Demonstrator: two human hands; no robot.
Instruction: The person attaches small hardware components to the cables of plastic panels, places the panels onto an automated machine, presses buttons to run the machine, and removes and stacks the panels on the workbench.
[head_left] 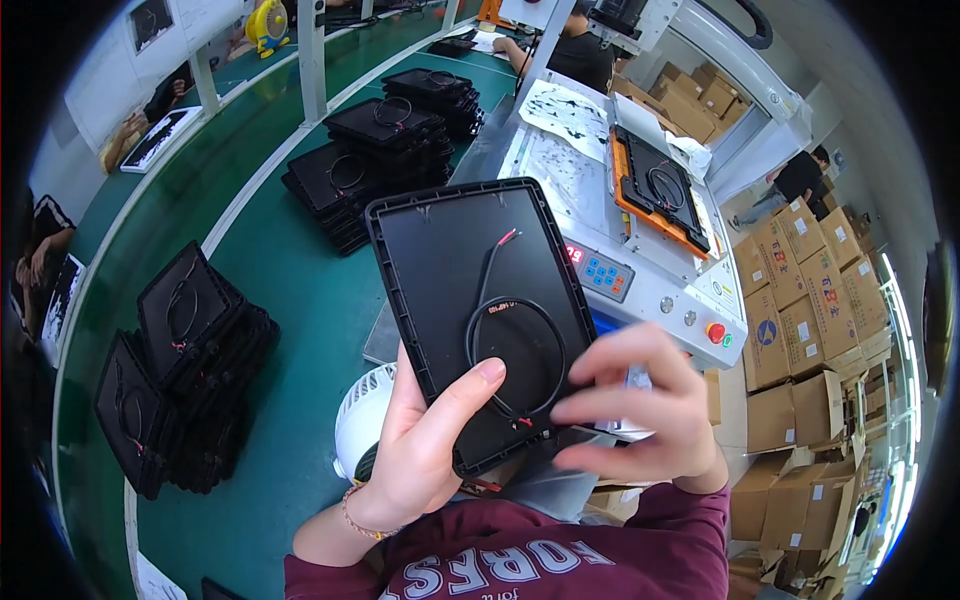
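My left hand [425,435] grips a black rectangular plastic panel [450,225] by its lower left, thumb lying flat on its face. The panel is tilted, with a raised notched rim. On it lies a coiled black cable [562,350] with a red-tipped bare end near the top and small red bits by the lower edge. My right hand [650,405], slightly blurred, hovers at the panel's lower right edge with its fingers apart. I see nothing held in it; whether a fingertip touches the rim, I cannot tell.
Stacks of similar black panels [205,330] stand on the green table [290,430], more [385,125] farther back. A machine with a control panel [600,272] holds another panel in an orange fixture [625,190]. A white rounded device [362,420] sits below my hands. Cardboard boxes [800,290] fill the right; people work nearby.
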